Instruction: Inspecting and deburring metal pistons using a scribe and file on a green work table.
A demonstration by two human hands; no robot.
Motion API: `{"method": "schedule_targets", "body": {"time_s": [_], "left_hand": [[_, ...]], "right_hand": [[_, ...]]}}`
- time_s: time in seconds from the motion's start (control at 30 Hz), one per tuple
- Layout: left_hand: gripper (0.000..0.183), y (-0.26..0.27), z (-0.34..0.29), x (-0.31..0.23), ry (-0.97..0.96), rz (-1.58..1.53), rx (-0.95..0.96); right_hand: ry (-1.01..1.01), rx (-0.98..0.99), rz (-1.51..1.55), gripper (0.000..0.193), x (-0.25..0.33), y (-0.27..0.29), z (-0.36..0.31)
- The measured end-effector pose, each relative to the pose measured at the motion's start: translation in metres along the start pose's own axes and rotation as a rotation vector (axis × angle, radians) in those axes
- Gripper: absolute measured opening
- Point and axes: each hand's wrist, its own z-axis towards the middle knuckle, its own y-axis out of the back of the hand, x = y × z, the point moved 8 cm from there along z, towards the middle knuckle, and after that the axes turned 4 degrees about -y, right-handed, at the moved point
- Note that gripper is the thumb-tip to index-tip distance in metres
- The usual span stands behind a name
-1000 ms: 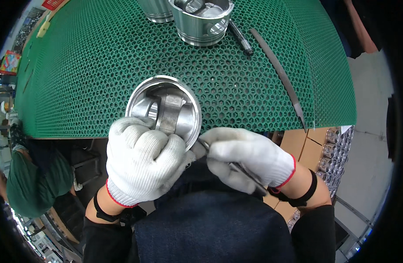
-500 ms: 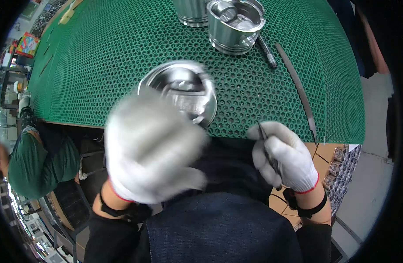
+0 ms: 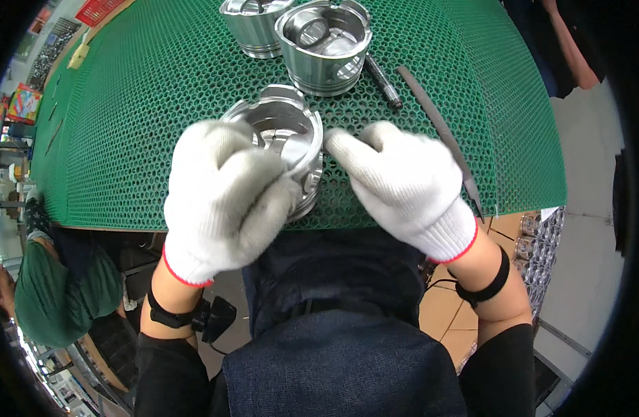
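Note:
A shiny metal piston [image 3: 283, 105] stands near the front edge of the green mat, its open side up. My left hand [image 3: 226, 194], in a white glove, is closed with curled fingers on the near left side of its rim and covers part of it. Just right of the piston is my gloved right hand [image 3: 406, 177], its fingers bent together near the rim. Whatever the right fingers hold is hidden from view.
Two more pistons, one [image 3: 326, 69] nearer and another [image 3: 253, 31] behind it, stand on the green mat [image 3: 160, 90]. A dark rod-shaped tool [image 3: 383, 82] and a long flat file [image 3: 441, 128] lie to the right. Another person [image 3: 66, 295] is at the left.
My right hand has moved up and left from the mat's front edge to the piston; the thin dark tool seen in it no longer shows. The blurred left hand has settled; the piston has turned more upright.

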Motion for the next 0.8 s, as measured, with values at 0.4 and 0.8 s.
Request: {"method": "schedule_targets", "body": {"time_s": [0.4,0.8], "left_hand": [[0.043,-0.016,-0.035,-0.029,-0.042,0.049,0.196],[0.048,-0.01,-0.073,0.011,0.268,-0.17,-0.03]], "right_hand": [[-1.221,0.5,1.919,0.031,-0.004,-0.04,-0.066],[-0.249,0.24,0.456,0.027,0.018,-0.001,-0.031]]}}
